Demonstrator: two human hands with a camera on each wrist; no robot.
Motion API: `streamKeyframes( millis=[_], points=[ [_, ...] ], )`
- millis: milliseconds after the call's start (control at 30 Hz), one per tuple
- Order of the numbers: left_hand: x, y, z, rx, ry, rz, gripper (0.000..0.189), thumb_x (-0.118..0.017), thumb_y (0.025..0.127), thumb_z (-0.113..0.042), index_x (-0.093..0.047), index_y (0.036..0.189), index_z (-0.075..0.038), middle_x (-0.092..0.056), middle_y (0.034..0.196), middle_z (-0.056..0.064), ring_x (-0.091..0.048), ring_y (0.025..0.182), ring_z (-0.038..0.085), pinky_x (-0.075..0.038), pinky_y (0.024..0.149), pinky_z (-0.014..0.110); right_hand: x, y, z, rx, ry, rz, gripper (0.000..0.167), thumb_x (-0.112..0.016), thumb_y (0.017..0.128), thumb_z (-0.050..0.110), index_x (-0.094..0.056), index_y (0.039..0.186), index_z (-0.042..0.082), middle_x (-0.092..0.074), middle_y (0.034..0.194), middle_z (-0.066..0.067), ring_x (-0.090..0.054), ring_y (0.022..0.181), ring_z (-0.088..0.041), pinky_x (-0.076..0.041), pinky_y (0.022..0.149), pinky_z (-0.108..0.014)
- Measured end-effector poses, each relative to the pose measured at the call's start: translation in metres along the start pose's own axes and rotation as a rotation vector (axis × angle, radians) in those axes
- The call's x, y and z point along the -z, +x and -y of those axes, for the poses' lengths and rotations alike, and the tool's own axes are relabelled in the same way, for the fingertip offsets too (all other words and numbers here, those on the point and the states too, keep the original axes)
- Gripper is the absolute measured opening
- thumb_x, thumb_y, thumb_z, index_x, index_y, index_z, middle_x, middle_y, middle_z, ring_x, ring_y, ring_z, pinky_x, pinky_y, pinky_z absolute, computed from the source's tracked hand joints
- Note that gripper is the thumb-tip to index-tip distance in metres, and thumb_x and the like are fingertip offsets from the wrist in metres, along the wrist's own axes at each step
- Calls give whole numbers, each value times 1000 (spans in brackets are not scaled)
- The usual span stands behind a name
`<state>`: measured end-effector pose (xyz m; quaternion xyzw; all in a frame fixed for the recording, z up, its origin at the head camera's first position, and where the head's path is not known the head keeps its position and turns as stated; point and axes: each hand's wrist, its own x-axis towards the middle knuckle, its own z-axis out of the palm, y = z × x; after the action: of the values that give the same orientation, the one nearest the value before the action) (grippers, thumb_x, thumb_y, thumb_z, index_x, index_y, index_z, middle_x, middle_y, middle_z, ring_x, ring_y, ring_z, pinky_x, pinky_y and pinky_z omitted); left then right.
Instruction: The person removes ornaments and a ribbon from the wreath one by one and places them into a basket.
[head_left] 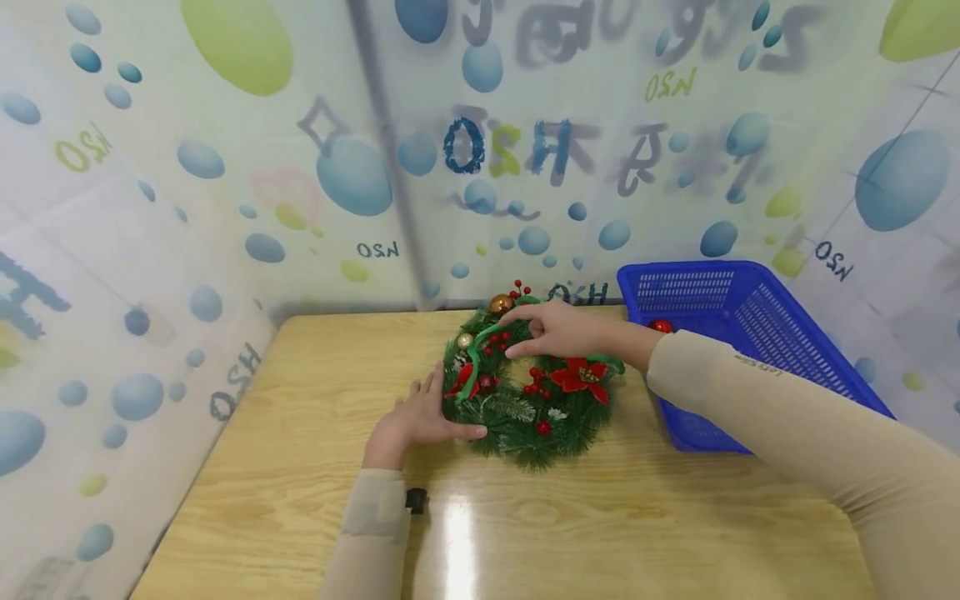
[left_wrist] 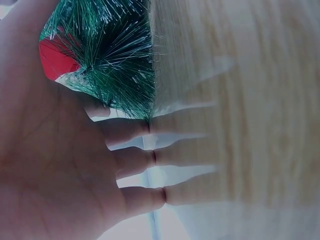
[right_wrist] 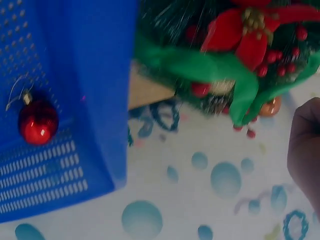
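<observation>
A green Christmas wreath [head_left: 532, 437] lies on the table, dressed with red poinsettias [head_left: 581, 377], berries, pinecones and baubles. A green ribbon [head_left: 478, 337] winds over its top. My left hand [head_left: 423, 412] rests at the wreath's left edge, fingers spread and thumb over the needles; the left wrist view shows its open palm [left_wrist: 55, 165] beside the greenery. Above the back of the wreath is my right hand [head_left: 555, 327], its index finger reaching to the ribbon and its thumb apart from that finger. Its other fingers are hidden. The right wrist view catches only part of it.
A blue plastic basket [head_left: 817, 333] stands to the right, partly behind my right forearm. Inside is a red bauble [right_wrist: 38, 122] with a wire hook. A small black object [head_left: 416, 500] sits by my left wrist. A patterned curtain [head_left: 480, 225] hangs behind the table.
</observation>
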<state>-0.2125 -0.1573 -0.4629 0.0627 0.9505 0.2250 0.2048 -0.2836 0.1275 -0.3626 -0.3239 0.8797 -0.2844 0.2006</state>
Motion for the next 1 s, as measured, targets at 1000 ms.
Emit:
streamKeyframes(
  millis=[1000],
  points=[
    [2, -2, -3, 5, 14, 12, 146, -76, 77, -83, 12, 171, -13, -5, 181, 16, -3, 166, 47, -11, 130, 73, -70, 20, -3, 3, 49, -17, 39, -77, 100, 32, -69, 137, 21, -44, 56, 7, -38, 51, -10, -38, 59, -25]
  ],
)
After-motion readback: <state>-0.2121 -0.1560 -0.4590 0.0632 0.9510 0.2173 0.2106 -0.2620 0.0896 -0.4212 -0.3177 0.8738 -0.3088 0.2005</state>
